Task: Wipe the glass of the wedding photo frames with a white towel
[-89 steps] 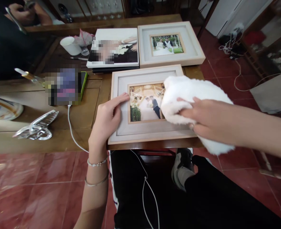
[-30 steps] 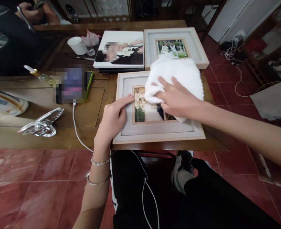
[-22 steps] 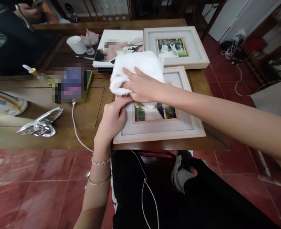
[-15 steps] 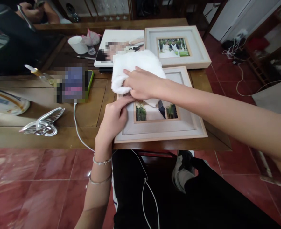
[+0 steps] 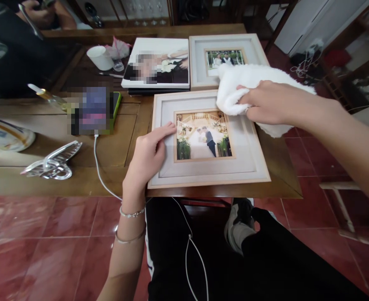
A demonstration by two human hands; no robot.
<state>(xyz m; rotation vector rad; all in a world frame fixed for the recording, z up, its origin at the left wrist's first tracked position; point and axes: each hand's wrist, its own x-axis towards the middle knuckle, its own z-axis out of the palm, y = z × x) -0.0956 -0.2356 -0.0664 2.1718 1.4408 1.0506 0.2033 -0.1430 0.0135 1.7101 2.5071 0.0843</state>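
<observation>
A framed wedding photo with a pale wood rim lies flat at the near edge of a wooden table. My left hand rests flat on the frame's left side, fingers stretched toward the picture. My right hand grips a fluffy white cloth over the frame's upper right corner. The cloth hides part of a second framed photo behind it.
A canvas photo print lies at the back beside the second frame. A phone with a white charging cable, a white cup, a silver swan ornament and a plate sit to the left. Red tiled floor lies below.
My right hand has swept the white cloth from the frame's upper left corner across to its upper right corner. My left hand has stayed on the frame's left side.
</observation>
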